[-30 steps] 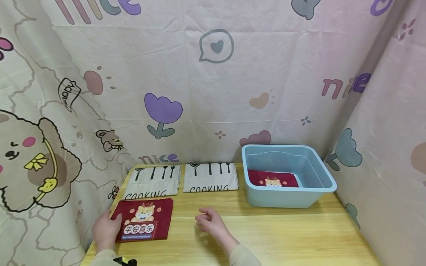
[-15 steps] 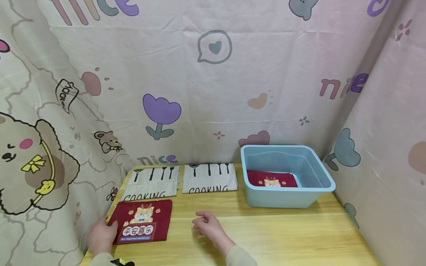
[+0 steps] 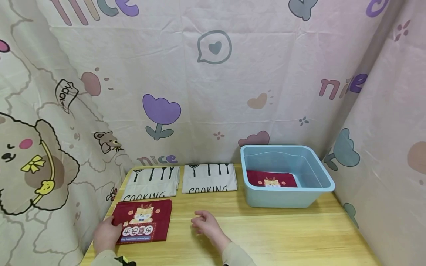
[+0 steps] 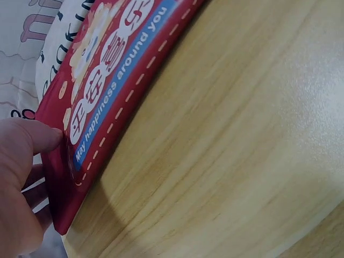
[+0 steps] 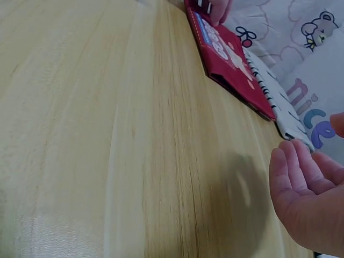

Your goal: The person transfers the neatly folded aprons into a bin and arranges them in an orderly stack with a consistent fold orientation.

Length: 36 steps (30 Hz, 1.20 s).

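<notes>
A folded red cloth [image 3: 162, 221] with a cartoon animal and printed characters lies at the left front of the table. My left hand [image 3: 107, 235] holds its left edge. In the left wrist view the thumb [image 4: 45, 137] lies on top of the cloth, and the other fingers reach behind its edge, partly hidden. To the right, apart from the cloth, my right hand [image 3: 208, 226] hovers over the table with nothing in it. Its fingers [image 5: 293, 169] look loosely bent in the right wrist view.
Two folded white cloths, a left one [image 3: 151, 183] and a right one [image 3: 210, 179], both printed COOKING, lie along the back of the wooden table [image 3: 283, 236]. A light blue bin [image 3: 279, 197] at the back right contains another red cloth [image 3: 256, 178]. Patterned curtains [image 3: 213, 96] enclose the table.
My left hand shifts slightly left, then back right onto the red cloth's edge. The right hand drifts a little left in view, partly with a slight camera shift. The cloths stay put.
</notes>
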### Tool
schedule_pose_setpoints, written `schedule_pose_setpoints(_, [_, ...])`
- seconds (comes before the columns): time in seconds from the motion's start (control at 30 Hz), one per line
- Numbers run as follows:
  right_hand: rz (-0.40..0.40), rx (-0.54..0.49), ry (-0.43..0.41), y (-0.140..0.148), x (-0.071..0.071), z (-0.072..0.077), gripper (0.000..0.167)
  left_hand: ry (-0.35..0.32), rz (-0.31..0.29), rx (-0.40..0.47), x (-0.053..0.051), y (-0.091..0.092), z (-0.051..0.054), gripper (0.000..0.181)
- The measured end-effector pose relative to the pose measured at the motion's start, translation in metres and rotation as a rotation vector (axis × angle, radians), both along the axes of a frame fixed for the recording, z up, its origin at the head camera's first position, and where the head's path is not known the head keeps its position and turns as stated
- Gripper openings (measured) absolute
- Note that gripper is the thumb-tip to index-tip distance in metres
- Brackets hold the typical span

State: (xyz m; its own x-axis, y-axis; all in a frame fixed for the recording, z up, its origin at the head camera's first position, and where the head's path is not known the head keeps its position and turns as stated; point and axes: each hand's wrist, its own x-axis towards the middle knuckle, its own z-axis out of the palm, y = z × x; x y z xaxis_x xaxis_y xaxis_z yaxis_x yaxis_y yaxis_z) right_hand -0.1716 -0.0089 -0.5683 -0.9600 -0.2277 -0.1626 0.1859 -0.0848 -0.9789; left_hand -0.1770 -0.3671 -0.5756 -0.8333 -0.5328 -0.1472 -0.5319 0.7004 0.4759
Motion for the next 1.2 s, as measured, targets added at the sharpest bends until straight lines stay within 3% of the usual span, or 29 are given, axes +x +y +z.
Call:
schedule_pose_setpoints(0.43, [-0.011, 0.017, 0.003, -0.004, -0.001, -0.005, 0.046, -0.017, 0.003, -0.016, 0.000, 0.001, -0.002, 0.056])
schedule_pose_setpoints(0.77, [-0.020, 0.062, 0.003, -0.005, -0.006, -0.003, 0.045, 0.028, -0.092, -0.083, 0.002, 0.013, 0.001, 0.057])
schedule_pose_setpoints(0.93, [-0.031, 0.062, 0.007, -0.001, -0.008, -0.002, 0.045, 0.035, -0.112, -0.085, 0.003, 0.024, -0.002, 0.058])
schedule_pose_setpoints(1.2, [-0.069, 0.050, 0.018, 0.014, -0.010, 0.003, 0.049, 0.062, -0.196, -0.109, 0.002, 0.048, -0.002, 0.058])
